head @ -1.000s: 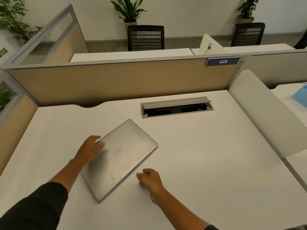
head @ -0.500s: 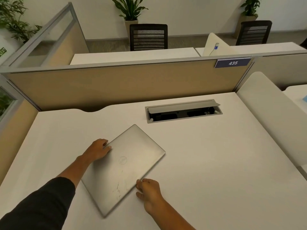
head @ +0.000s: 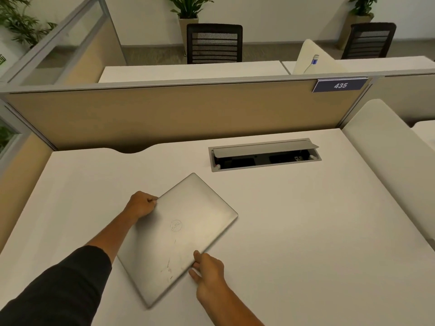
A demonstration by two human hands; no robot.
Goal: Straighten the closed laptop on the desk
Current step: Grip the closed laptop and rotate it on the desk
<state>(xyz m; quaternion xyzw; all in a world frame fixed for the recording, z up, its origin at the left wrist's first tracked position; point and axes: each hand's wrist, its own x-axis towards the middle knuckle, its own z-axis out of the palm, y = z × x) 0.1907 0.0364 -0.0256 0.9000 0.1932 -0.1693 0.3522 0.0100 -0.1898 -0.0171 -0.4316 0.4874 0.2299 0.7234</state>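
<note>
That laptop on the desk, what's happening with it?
A person has both hands on a closed silver laptop that lies skewed on the white desk. The left hand holds its far-left edge; the right hand touches its near-right edge. It isn't yet square to the desk.

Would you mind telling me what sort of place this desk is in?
Most likely an open-plan office: the white desk sits behind a tan cubicle partition bearing a number plate reading 435, with mesh office chairs at the workstations beyond.
</note>
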